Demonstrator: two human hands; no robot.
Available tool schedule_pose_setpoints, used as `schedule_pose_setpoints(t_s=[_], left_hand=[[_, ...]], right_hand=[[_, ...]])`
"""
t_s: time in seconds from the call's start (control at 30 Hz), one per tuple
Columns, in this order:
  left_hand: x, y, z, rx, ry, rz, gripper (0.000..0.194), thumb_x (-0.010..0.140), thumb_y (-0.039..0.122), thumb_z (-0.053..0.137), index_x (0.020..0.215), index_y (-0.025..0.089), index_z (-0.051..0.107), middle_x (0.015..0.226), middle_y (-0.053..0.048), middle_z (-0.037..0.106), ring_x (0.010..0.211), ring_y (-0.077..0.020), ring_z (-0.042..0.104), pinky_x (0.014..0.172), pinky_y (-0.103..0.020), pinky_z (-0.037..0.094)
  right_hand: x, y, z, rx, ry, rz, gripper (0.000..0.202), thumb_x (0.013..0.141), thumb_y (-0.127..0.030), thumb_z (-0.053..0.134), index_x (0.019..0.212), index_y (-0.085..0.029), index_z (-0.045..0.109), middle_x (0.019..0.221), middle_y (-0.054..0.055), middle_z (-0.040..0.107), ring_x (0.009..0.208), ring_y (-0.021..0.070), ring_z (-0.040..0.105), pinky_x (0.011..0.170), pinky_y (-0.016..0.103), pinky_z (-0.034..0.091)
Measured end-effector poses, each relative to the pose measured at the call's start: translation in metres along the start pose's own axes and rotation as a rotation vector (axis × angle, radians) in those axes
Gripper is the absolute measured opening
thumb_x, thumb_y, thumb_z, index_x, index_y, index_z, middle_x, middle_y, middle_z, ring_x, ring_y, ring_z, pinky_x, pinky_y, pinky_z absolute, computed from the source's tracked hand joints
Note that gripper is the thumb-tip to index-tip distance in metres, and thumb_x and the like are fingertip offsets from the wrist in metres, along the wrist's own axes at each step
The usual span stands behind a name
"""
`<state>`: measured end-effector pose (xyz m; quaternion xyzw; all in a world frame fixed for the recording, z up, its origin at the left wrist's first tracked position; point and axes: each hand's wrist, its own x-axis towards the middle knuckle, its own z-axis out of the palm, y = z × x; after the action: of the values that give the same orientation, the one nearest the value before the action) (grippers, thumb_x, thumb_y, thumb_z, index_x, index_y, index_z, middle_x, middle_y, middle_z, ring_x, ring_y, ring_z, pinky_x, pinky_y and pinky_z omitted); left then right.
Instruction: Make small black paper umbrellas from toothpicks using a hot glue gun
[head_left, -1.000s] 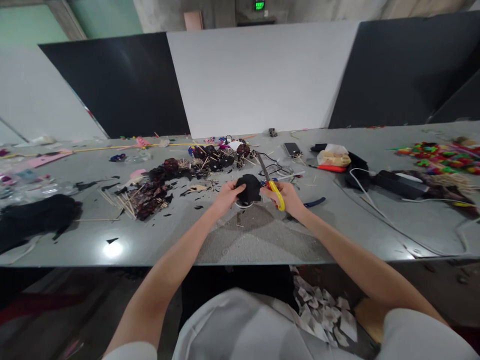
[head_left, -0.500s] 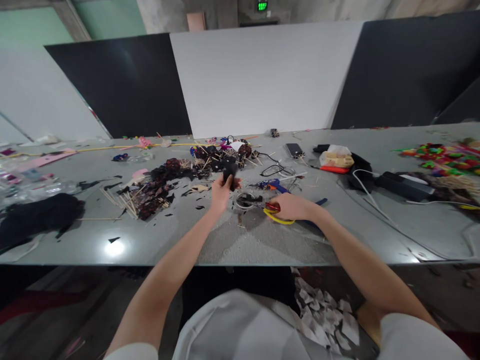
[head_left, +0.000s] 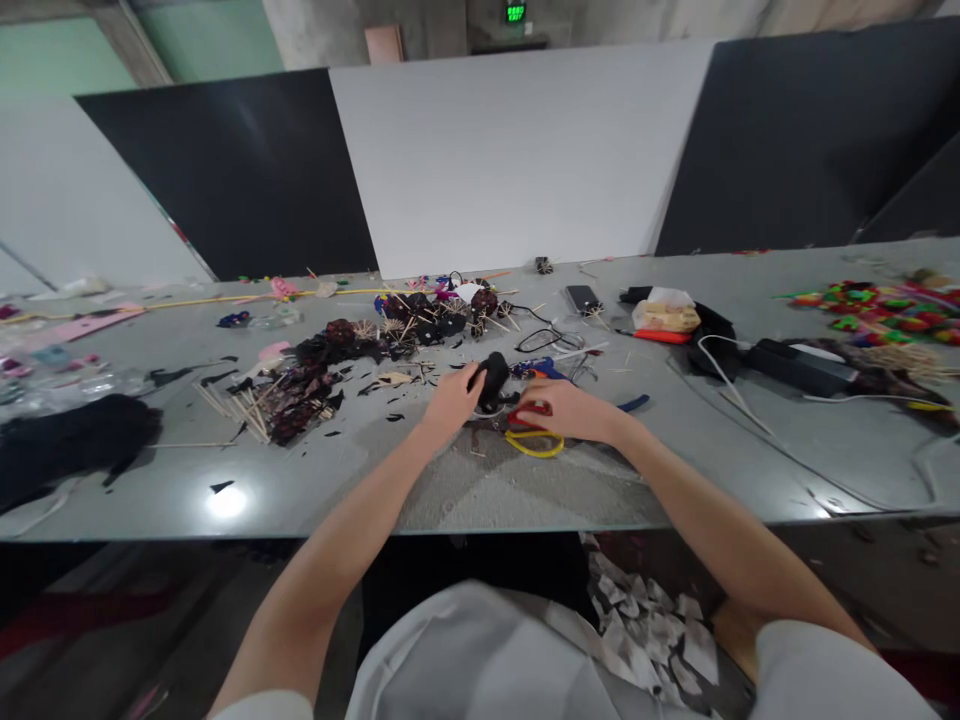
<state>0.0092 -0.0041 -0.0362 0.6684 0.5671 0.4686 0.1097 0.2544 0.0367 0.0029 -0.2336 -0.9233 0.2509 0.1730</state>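
My left hand (head_left: 453,394) is closed around a black, rounded piece (head_left: 493,374), which looks covered in dark cloth; its far end sticks out past the fingers. Close by on the right, my right hand (head_left: 559,408) has its fingers curled at the red and yellow handles of a pair of scissors (head_left: 541,446). The scissor blades are mostly hidden under the black piece and the fingers. A clear round rim (head_left: 491,412) shows in part below the black piece. Just beyond my right hand lies a blue glue gun (head_left: 546,368).
Dark patterned cloth with thin sticks (head_left: 289,405) lies left, with black scraps around. Spiky dark balls (head_left: 427,318) stand behind. A phone (head_left: 583,299), a black power adapter (head_left: 802,368) and white cable (head_left: 739,400) lie right. Black fabric (head_left: 75,440) sits far left.
My left hand has moved right with the black piece, lowering it toward the scissors. My right hand and the scissors have shifted slightly left, so both hands are closer together.
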Motion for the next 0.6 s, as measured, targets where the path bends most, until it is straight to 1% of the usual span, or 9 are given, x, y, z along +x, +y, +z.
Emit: schedule_pose_setpoints(t_s=[0.07,0.1,0.17,0.23,0.3,0.33,0.43,0.5,0.6], left_hand=[[-0.002,0.001,0.004,0.067,-0.033,0.060,0.024,0.101,0.036,0.057,0.089,0.019,0.070,0.074,-0.006,0.069,0.071,-0.0205,0.064,0.072,-0.031,0.044],[-0.003,0.002,0.006,0.043,-0.044,0.058,0.027,0.101,0.039,0.056,0.088,0.019,0.070,0.074,-0.005,0.068,0.071,-0.0203,0.063,0.071,-0.031,0.044],[-0.004,0.004,0.011,-0.099,-0.069,0.016,0.033,0.100,0.046,0.057,0.088,0.019,0.071,0.076,-0.005,0.069,0.072,-0.0201,0.063,0.069,-0.030,0.044],[-0.006,0.007,0.014,-0.305,-0.107,-0.037,0.035,0.097,0.051,0.061,0.093,0.018,0.073,0.081,-0.005,0.072,0.075,-0.0201,0.065,0.068,-0.029,0.046],[-0.006,0.008,0.015,-0.475,-0.126,-0.083,0.038,0.094,0.053,0.066,0.097,0.017,0.074,0.087,-0.006,0.074,0.077,-0.0200,0.066,0.070,-0.029,0.049],[-0.005,0.009,0.015,-0.530,-0.124,-0.104,0.040,0.092,0.055,0.068,0.099,0.016,0.075,0.088,-0.006,0.075,0.077,-0.0197,0.066,0.070,-0.029,0.050],[-0.003,0.009,0.014,-0.612,-0.100,-0.150,0.044,0.087,0.058,0.073,0.101,0.016,0.077,0.089,-0.005,0.076,0.077,-0.0187,0.067,0.069,-0.027,0.051],[-0.001,0.008,0.013,-0.643,-0.106,-0.167,0.047,0.085,0.059,0.075,0.104,0.016,0.078,0.090,-0.005,0.077,0.079,-0.0188,0.068,0.069,-0.027,0.052],[0.002,0.004,0.013,-0.729,-0.147,-0.229,0.055,0.081,0.062,0.079,0.110,0.015,0.076,0.087,-0.006,0.077,0.073,-0.0185,0.067,0.067,-0.028,0.054]], right_hand=[[0.002,0.000,0.008,0.161,0.154,0.103,0.036,0.096,-0.053,0.065,0.115,-0.023,0.072,0.107,0.009,0.076,0.094,0.0242,0.071,0.087,0.037,0.055],[0.004,0.002,0.014,0.253,0.228,0.163,0.045,0.094,-0.055,0.068,0.126,-0.024,0.067,0.110,0.009,0.076,0.097,0.0242,0.072,0.087,0.038,0.057],[0.007,0.006,0.026,0.380,0.312,0.248,0.065,0.087,-0.057,0.077,0.139,-0.024,0.056,0.118,0.010,0.074,0.100,0.0242,0.072,0.085,0.038,0.059],[0.010,0.010,0.036,0.456,0.338,0.277,0.076,0.080,-0.056,0.083,0.141,-0.024,0.052,0.126,0.012,0.071,0.103,0.0242,0.071,0.087,0.039,0.060],[0.013,0.011,0.041,0.553,0.344,0.281,0.074,0.079,-0.055,0.085,0.137,-0.022,0.053,0.125,0.012,0.071,0.104,0.0239,0.071,0.087,0.039,0.059],[0.014,0.010,0.041,0.601,0.340,0.279,0.068,0.079,-0.055,0.084,0.132,-0.021,0.057,0.119,0.011,0.073,0.101,0.0236,0.071,0.086,0.038,0.059],[0.016,0.004,0.036,0.682,0.332,0.272,0.049,0.080,-0.059,0.080,0.105,-0.019,0.066,0.095,0.006,0.074,0.085,0.0211,0.069,0.075,0.034,0.057],[0.016,0.001,0.032,0.697,0.367,0.262,0.046,0.079,-0.061,0.079,0.091,-0.018,0.066,0.083,0.003,0.070,0.075,0.0182,0.065,0.068,0.031,0.055],[0.016,0.001,0.029,0.720,0.449,0.243,0.045,0.078,-0.060,0.080,0.088,-0.018,0.065,0.078,0.001,0.067,0.069,0.0152,0.061,0.066,0.029,0.053]])
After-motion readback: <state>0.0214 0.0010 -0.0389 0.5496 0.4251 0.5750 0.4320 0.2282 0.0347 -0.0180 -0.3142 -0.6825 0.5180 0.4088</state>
